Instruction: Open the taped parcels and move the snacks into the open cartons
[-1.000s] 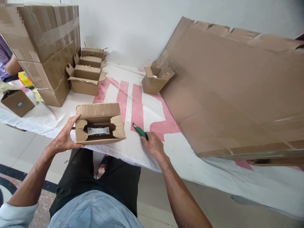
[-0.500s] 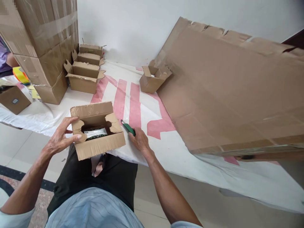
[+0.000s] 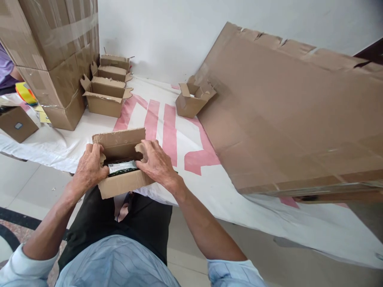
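An open cardboard box (image 3: pixel 125 184) sits at the table's front edge, right before my body, with its long flaps spread. Inside lies a packet (image 3: pixel 122 167) with a white label and a dark, patterned wrapping. My left hand (image 3: pixel 91 165) grips the box's left end, its fingers bent over the short flap and the thumb inside. At the opposite end, my right hand (image 3: pixel 155 161) has hold of the right short flap with thumb and fingers. Only a small dark green tip shows beside my right wrist, and the rest is hidden.
Several open cardboard boxes (image 3: pixel 104 105) stand in a row at the back left beside a tall taped stack (image 3: pixel 67 87). Another small open box (image 3: pixel 191 104) leans against a large cardboard sheet (image 3: pixel 293 119) on the right. Far left are a closed-sided box (image 3: pixel 18 125) and a person's purple sleeve (image 3: pixel 5 69).
My right hand has let go of the green utility knife and moved left onto the box's right flap. My left hand has shifted its grip, and the box has moved slightly right.
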{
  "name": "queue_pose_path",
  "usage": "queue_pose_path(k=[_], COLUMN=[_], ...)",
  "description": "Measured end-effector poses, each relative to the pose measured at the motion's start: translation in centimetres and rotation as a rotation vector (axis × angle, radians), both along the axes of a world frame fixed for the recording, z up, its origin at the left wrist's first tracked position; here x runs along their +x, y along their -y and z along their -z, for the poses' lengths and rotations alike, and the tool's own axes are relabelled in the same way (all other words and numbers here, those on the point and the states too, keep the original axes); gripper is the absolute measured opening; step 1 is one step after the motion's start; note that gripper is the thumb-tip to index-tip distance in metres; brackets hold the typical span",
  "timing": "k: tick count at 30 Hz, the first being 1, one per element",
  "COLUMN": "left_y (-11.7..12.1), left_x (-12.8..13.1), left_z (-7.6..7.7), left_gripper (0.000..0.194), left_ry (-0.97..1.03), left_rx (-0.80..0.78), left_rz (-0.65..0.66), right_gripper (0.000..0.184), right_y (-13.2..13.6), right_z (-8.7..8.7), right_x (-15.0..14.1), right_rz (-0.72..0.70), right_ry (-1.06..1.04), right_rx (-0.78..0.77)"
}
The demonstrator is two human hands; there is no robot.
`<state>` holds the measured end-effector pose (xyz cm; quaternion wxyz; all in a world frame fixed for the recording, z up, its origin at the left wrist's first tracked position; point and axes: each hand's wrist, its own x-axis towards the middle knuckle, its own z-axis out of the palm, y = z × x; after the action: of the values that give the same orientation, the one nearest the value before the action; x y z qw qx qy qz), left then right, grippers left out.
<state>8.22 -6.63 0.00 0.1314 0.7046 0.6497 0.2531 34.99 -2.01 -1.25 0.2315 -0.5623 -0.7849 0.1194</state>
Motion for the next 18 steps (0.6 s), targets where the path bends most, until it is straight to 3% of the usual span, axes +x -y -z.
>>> queue_pose_path(k=[4,9,13,18], left_y=[0.9,0.8,0.3,0.0], left_x=[-0.5,-1.8,-2.5,-2.7], left_z=[-0.4,0.2,0.5,1.0], left_gripper=[0.054,0.056,0.053,0.046], left_ry=[0.062,0.09,0.097,0.093], left_rx=[-0.021,-0.024,-0.053,-0.063], left_rz=[0.063,0.186,0.243,0.242], right_gripper=[0.046,0.049,0.045,0.046], right_y=[0.3,-0.1,-1.0,-2.1], right_z=[-0.1,-0.3,-0.4,-1.7], right_x=[0.8,3.1,3.2,1.2], right_rz=[0.039,0.087,-0.114,-0.392], right_ry=[0.058,0.104,0.216,0.347], right_rx=[0.041,0.245,0.381,0.332])
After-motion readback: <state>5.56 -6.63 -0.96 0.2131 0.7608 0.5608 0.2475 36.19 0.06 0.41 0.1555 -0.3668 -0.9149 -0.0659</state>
